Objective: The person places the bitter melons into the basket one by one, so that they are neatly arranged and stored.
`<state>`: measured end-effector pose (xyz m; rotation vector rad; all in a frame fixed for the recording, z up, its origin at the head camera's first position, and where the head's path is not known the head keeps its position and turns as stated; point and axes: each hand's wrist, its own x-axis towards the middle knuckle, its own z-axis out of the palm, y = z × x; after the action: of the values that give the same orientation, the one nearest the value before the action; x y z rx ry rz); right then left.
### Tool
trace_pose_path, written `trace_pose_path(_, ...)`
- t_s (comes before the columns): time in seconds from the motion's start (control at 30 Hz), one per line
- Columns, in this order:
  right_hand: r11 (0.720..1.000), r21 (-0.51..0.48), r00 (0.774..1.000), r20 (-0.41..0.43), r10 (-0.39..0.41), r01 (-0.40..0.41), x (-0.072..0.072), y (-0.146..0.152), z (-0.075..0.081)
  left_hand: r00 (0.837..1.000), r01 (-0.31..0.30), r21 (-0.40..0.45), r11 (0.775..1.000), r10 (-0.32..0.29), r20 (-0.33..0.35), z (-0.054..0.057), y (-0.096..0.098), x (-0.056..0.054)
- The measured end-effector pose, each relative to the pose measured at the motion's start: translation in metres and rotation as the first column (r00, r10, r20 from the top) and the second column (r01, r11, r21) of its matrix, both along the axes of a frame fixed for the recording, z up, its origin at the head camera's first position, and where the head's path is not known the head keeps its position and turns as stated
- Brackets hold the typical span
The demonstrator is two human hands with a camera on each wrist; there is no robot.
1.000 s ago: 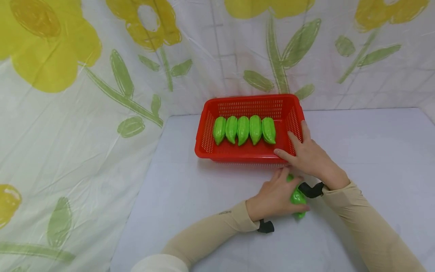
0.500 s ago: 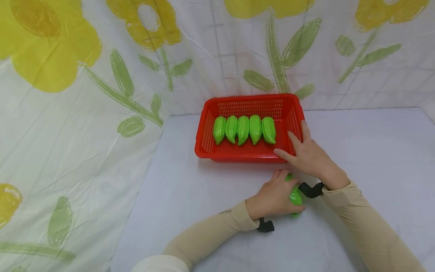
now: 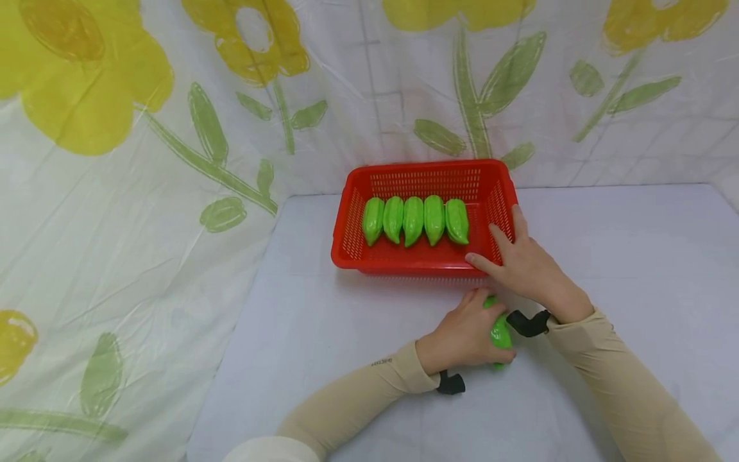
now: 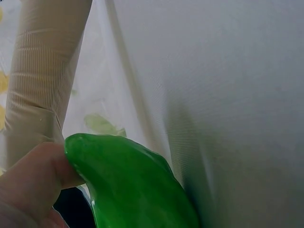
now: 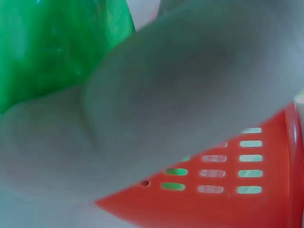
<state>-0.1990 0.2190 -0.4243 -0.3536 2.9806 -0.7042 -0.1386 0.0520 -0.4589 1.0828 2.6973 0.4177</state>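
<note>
My left hand (image 3: 466, 332) grips a glossy green star fruit (image 3: 500, 333) close in front of the red basket (image 3: 416, 264), its fingers and thumb spanning the fruit's length. In the left wrist view, the thumb presses the tip of the same star fruit (image 4: 128, 180). My right hand (image 3: 528, 266) holds the basket by its right front corner, with fingers on both sides of the wall. Several like star fruits (image 3: 413, 221) lie side by side inside the basket. Blurred fingers (image 5: 156, 109) and the held fruit fill much of the right wrist view.
The basket stands on a white-covered table (image 3: 335, 333), close to a hanging sheet (image 3: 358, 83) printed with yellow flowers. Within the basket, bare floor shows to the right of the row. Black wrist mounts (image 3: 528, 323) sit close to the held fruit.
The left hand's thumb and fingers have closed in on the star fruit, and the fruit has shifted slightly left. The right hand and basket stay put.
</note>
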Motion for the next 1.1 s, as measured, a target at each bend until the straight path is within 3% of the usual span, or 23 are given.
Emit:
trace_pose_path(0.3, 1.0, 0.006, 1.0, 0.01, -0.003, 0.003, 0.001, 0.0, -0.001, 1.0, 0.027, 0.029, 0.999, -0.027, -0.002, -0.002, -0.002, -0.002)
trace_pose_path(0.57, 1.0, 0.011, 1.0, 0.019, -0.006, 0.006, 0.0, 0.001, -0.001, 1.0, 0.025, 0.004, 1.0, -0.025, 0.019, 0.005, -0.006, 0.0)
trace_pose_path(0.83, 1.0, 0.016, 1.0, 0.004, -0.003, 0.003, -0.001, 0.0, 0.0, 0.995, 0.002, 0.052, 0.999, -0.008, 0.1, 0.026, -0.017, 0.001)
trace_pose_path(1.1, 1.0, 0.022, 1.0, 0.028, -0.004, 0.003, -0.003, 0.001, 0.0, 0.999, 0.013, 0.074, 0.997, -0.016, 0.044, 0.053, -0.03, 0.005)
